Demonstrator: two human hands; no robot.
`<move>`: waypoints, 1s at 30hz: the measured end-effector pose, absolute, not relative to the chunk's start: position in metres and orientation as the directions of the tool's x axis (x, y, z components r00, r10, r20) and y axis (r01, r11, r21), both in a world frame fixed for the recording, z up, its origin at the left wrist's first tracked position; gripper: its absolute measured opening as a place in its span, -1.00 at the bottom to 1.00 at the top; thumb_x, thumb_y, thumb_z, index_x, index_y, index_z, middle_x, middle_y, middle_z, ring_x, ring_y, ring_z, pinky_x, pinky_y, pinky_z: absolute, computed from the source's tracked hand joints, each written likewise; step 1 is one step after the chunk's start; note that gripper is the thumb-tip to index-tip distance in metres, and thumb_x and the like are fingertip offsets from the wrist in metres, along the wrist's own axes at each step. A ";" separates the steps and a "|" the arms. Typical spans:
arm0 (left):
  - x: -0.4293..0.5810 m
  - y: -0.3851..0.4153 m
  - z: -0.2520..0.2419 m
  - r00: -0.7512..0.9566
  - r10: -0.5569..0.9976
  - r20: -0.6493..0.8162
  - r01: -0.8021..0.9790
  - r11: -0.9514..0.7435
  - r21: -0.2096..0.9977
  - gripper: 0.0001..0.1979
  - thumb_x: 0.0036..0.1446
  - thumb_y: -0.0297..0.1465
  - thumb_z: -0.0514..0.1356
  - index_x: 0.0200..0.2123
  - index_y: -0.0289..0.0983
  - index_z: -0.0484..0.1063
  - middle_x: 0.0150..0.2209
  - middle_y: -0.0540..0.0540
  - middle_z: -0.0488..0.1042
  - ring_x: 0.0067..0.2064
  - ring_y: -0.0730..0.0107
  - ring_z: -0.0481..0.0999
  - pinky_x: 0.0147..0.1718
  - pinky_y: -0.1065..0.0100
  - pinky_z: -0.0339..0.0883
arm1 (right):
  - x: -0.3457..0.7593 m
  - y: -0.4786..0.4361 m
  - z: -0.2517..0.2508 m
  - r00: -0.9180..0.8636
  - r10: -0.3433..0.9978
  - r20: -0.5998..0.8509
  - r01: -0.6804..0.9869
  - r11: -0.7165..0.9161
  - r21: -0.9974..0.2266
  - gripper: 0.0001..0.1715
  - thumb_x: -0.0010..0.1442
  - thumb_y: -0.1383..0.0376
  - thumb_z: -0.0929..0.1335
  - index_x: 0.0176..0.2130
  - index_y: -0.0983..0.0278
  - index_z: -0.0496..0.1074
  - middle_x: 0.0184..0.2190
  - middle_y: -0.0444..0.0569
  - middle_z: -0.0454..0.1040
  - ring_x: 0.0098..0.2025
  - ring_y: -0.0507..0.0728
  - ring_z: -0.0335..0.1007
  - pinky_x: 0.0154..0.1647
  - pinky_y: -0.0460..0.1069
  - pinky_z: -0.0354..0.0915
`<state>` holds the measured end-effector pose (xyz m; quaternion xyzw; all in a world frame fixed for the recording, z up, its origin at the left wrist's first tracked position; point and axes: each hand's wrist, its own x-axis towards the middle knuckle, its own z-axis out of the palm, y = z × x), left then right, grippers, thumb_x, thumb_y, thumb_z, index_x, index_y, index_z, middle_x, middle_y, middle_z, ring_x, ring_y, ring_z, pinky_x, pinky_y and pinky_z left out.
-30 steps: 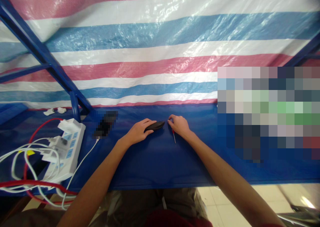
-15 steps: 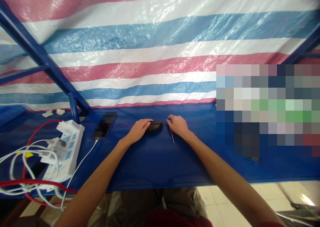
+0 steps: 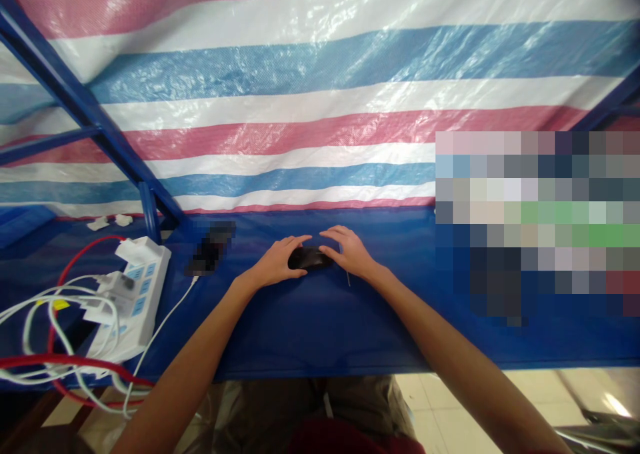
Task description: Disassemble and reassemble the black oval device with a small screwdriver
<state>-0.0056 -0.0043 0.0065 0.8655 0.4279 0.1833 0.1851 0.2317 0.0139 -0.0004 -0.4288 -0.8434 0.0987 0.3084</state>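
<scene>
A black oval computer mouse (image 3: 309, 259) lies on the blue sheet-covered table (image 3: 320, 327), its middle showing between my hands. My left hand (image 3: 277, 261) grips its left end, and my right hand (image 3: 350, 253) has its fingers curved over the right end. Just below my right hand, the thin metal shaft of a small screwdriver (image 3: 349, 279) pokes out. Its red handle is hidden under that hand.
To the left stands a white power strip (image 3: 135, 294) tangled with white and red cables. A pixelated dark object (image 3: 210, 247) trails a white cable. Blue metal bars (image 3: 85, 121) cross a striped tarpaulin (image 3: 320, 87). A pixelated patch (image 3: 535, 227) covers the right.
My right hand has moved left from beside the mouse onto it, covering the screwdriver's red handle. My left hand stays on the mouse.
</scene>
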 end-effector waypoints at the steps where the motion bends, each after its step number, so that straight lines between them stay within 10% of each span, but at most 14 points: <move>1: -0.005 -0.004 0.006 0.574 0.802 0.165 0.664 -0.574 0.479 -0.22 0.00 -0.19 0.32 0.26 -0.12 0.09 0.09 -0.17 0.35 0.09 0.08 0.35 0.09 0.08 0.19 | 0.230 0.012 -0.001 -0.508 0.745 0.433 0.620 0.665 -0.416 -0.55 0.19 0.11 0.35 0.03 0.25 0.41 -0.01 0.09 0.45 0.04 0.21 0.35 0.08 0.12 0.24; 19: -0.002 -0.003 0.000 0.581 0.791 0.192 0.662 -0.596 0.454 -0.21 0.01 -0.15 0.30 0.26 -0.18 0.09 0.22 -0.16 0.25 0.19 0.07 0.29 0.15 0.12 0.16 | 0.224 0.004 0.000 -0.596 0.691 0.410 0.472 0.714 -0.517 -0.46 0.18 0.11 0.36 0.10 0.27 0.36 0.04 0.11 0.44 0.04 0.19 0.39 0.11 0.11 0.28; 30: -0.001 0.003 -0.008 0.444 0.855 0.268 0.794 -0.514 0.324 -0.64 0.34 -0.33 -0.07 0.15 -0.18 0.25 0.02 -0.13 0.46 -0.02 0.21 0.44 -0.04 0.18 0.24 | 0.224 0.010 -0.010 -0.500 0.713 0.490 0.462 0.699 -0.545 -0.48 0.28 0.14 0.26 0.19 0.22 0.24 0.13 0.12 0.29 0.19 0.18 0.23 0.24 0.16 0.18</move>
